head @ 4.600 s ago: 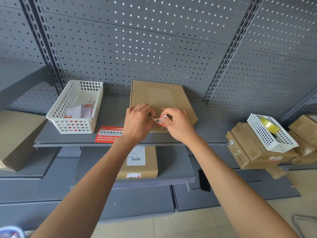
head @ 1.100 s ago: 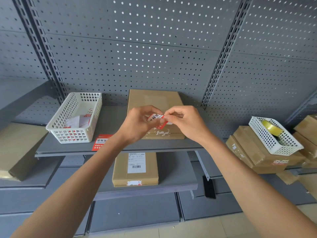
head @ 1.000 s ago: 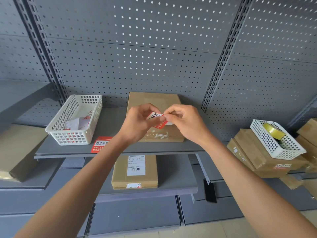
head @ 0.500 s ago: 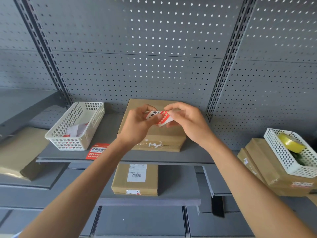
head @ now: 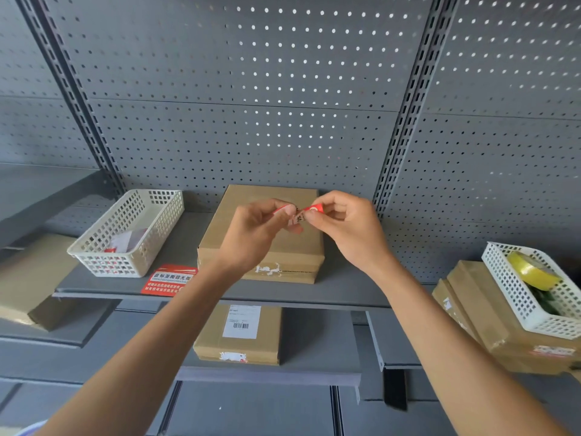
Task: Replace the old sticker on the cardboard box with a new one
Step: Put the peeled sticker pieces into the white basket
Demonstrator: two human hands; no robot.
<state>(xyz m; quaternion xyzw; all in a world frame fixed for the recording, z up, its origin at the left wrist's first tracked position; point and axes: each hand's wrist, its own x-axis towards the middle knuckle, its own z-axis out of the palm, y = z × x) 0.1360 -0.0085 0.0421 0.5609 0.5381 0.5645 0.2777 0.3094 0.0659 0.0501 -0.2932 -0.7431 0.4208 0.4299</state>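
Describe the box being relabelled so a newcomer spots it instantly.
On the grey shelf against the pegboard wall, right of the white basket, lies the cardboard box. Unlike the barcode-labelled box on the shelf below, its front edge bears torn white sticker residue.

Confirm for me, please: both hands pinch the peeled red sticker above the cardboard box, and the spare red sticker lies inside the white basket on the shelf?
Not quite. In the head view the spare red sticker lies flat on the shelf, in front of the white basket. The left hand and right hand do pinch the peeled sticker above the cardboard box.
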